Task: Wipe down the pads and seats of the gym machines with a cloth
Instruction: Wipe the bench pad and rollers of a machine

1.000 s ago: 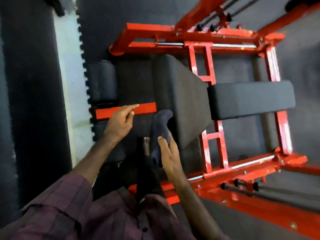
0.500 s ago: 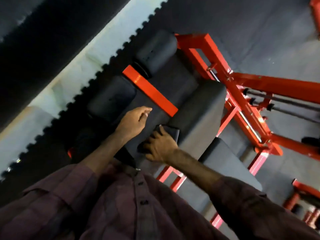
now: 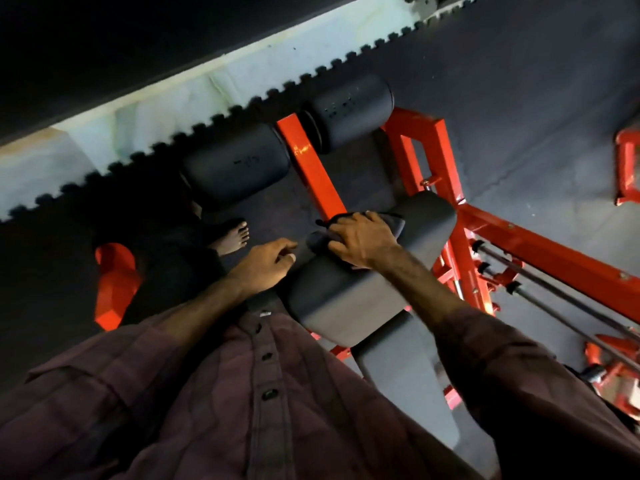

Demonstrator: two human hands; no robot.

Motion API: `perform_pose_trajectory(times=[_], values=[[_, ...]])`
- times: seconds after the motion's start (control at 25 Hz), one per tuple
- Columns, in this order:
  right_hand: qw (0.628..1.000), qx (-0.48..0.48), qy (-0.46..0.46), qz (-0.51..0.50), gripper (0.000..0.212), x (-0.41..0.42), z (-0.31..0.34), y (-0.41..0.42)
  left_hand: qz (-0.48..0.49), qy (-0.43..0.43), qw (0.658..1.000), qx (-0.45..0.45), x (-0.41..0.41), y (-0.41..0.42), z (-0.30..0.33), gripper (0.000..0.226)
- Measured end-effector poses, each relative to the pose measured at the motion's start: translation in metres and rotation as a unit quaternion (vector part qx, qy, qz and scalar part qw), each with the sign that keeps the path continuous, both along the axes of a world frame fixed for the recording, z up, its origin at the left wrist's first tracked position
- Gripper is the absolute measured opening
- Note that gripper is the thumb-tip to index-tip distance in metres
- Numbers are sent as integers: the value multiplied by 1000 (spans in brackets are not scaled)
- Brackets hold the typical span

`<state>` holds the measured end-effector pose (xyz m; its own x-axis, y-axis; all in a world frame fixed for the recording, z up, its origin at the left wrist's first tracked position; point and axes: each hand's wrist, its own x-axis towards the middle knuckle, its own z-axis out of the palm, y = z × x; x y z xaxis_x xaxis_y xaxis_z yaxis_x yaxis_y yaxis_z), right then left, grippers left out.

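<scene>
- Right hand [image 3: 362,242] is pressing a dark cloth [image 3: 394,221] onto the upper end of the black seat pad [image 3: 349,299], fingers curled over the bunched fabric.
- Left hand [image 3: 266,265] is hanging loosely curled beside the pad's left edge, holding nothing.
- Risk: cloth is bunching rather than lying flat, so parts of the pad may be getting missed.
- Risk: a stroke overrunning the pad could be catching knuckles on the red frame bar [image 3: 313,168] just beyond it.
- Roller pads [image 3: 235,164] beyond the pad are looking unwiped; judgement only.

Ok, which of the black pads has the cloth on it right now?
The big flat pad nearest the person; the right hand presses the cloth onto it. Both roller pads beyond lie untouched.
</scene>
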<state>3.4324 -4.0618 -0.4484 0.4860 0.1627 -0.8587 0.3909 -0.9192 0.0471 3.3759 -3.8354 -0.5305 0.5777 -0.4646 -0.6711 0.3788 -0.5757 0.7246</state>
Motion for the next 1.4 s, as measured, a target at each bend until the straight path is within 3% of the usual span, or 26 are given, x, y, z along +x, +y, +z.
perform_pose_trajectory(times=[0.12, 0.2, 0.36, 0.44, 0.56, 0.64, 0.72, 0.8, 0.92, 1.12, 1.2, 1.32, 1.4], values=[[999, 24, 9, 43, 54, -31, 6, 4, -5, 17, 1000, -25, -9, -14, 6, 32], [997, 71, 14, 41, 63, -35, 13, -14, 3, 27, 999, -19, -10, -16, 8, 33], [997, -14, -55, -46, 82, 19, 20, -77, 37, 52, 998, -10, -7, -23, 8, 35], [998, -30, -43, -24, 81, 10, 20, -68, -3, 33, 999, -7, -3, -33, 10, 34], [999, 20, -31, 4, 80, -1, 14, -77, -31, 14, 999, -7, 0, -45, 10, 33], [998, -28, -39, -29, 82, 31, 10, -108, -22, 12, 1000, -11, 2, -47, 8, 32], [991, -110, -46, -64, 70, 48, 8, -121, -18, 11, 1000, -15, 1, -48, 8, 30], [993, -97, -37, -57, 55, 38, -1, -106, -26, 10, 1000, -10, 1, -50, 8, 30], [1000, -8, -8, -23, 61, 33, 0, -98, -39, 15, 999, -9, 2, -48, 8, 31], [985, -136, 0, -109, 51, 93, 7, -146, -97, 3, 995, 7, 16, -31, 12, 30], [984, -150, -1, -93, 53, 84, -3, -132, -120, -22, 992, 35, 30, -22, 14, 35], [991, -105, -34, -72, 49, 64, -11, -112, -118, -6, 993, 24, 61, -7, 26, 35], [986, -46, -69, -146, 43, 66, -5, -108, -102, -24, 994, 8, 88, 7, 37, 30]])
